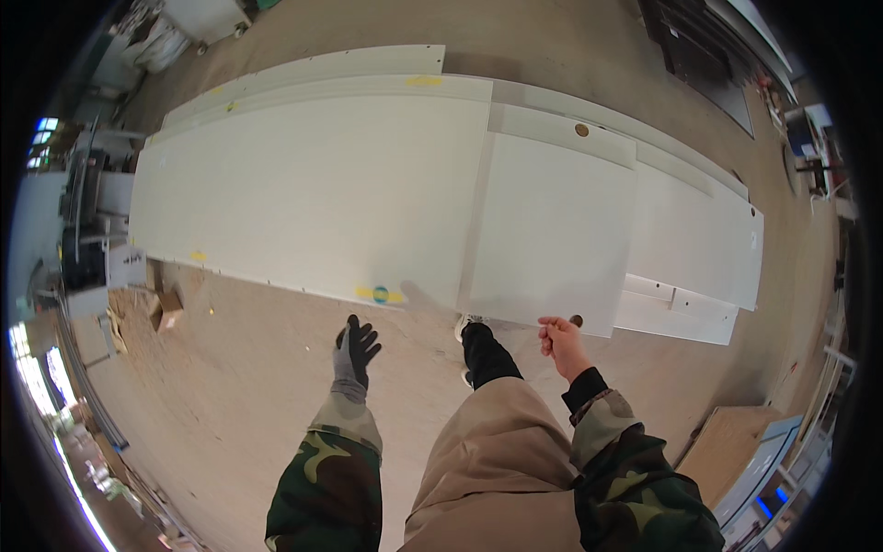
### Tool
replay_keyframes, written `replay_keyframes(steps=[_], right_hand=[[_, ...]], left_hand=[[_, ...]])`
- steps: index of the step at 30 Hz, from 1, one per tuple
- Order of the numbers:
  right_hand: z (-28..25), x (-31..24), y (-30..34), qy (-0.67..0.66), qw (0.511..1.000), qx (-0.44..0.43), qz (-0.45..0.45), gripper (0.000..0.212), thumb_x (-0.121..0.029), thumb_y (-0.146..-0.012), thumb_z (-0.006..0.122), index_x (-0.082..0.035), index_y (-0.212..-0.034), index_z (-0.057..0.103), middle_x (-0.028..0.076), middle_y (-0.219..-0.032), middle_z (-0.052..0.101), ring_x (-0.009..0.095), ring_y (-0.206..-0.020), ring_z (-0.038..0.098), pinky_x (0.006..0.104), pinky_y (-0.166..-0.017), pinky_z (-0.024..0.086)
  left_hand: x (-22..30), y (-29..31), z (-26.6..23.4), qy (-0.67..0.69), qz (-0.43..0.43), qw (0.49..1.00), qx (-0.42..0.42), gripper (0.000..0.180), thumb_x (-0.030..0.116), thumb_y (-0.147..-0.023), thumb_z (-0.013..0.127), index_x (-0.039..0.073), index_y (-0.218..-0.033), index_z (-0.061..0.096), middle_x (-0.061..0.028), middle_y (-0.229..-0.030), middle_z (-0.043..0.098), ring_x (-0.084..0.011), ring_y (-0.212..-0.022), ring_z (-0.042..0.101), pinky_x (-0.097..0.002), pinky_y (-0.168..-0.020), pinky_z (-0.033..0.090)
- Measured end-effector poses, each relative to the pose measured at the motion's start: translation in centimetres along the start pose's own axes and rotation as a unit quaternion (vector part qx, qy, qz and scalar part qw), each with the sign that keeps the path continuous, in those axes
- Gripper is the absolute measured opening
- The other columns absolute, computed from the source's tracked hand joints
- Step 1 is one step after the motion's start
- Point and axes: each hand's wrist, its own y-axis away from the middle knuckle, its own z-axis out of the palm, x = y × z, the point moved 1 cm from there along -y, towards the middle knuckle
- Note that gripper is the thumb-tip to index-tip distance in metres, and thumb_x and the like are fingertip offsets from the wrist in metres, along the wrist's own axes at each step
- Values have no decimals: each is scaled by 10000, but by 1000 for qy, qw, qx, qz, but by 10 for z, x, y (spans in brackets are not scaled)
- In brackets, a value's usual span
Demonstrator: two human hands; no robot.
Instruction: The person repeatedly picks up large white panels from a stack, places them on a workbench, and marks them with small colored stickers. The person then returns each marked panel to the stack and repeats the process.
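My left hand (357, 348) wears a grey glove with dark fingers. Its fingers are apart with nothing in them, just short of the near edge of a long white panel (303, 184). Yellow tape (394, 297) with a round green mark lies on that edge. Bare and half curled, my right hand (564, 346) is at the near edge of a smaller white panel (556, 230). Its fingers are drawn together, and whatever they may hold is hidden. Beside it is a dark round spot (577, 320), partly covered by the hand. Touching cannot be made out.
More white panels (694, 244) lie stacked to the right, some with round holes. A small cardboard box (166, 311) sits on the floor at left. Brown board (727, 451) and metal framing stand at lower right. Dark flat pieces (704, 64) are at far right.
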Motion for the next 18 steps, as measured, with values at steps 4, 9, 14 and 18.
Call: replay_keyframes(steps=[4, 9, 14, 18], right_hand=[[88, -30, -11, 80, 997, 18, -16, 161, -149, -907, 492, -9, -953, 554, -14, -639, 456, 65, -526, 405, 233, -469, 358], [226, -91, -52, 278, 902, 82, -319, 213, -191, -845, 609, 21, -830, 603, -6, -652, 517, 76, -585, 445, 242, -531, 376], [332, -147, -78, 321, 801, 161, -479, 127, -140, -813, 609, -15, -828, 620, 98, -749, 597, 208, -673, 573, 315, -607, 450], [415, -168, -113, 386, 710, 190, -558, 101, -119, -802, 576, -32, -825, 621, 143, -845, 600, 347, -773, 583, 393, -674, 474]], left_hand=[[45, -34, -76, -25, 120, 987, 109, 466, 210, -884, 577, 81, -1304, 420, -138, -1229, 519, -236, -1089, 527, -368, -881, 446], [139, -71, -136, -393, 310, 833, 237, 622, 274, -807, 676, -12, -1292, 411, -196, -1317, 422, -294, -1238, 391, -383, -1001, 347], [222, -100, -172, -582, 426, 660, 210, 751, 433, -770, 662, 13, -1327, 385, -225, -1362, 359, -367, -1283, 305, -416, -1054, 272], [295, -168, -200, -657, 331, 599, 316, 888, 633, -776, 532, 102, -1420, 229, -221, -1431, 250, -382, -1331, 206, -514, -1061, 190]])
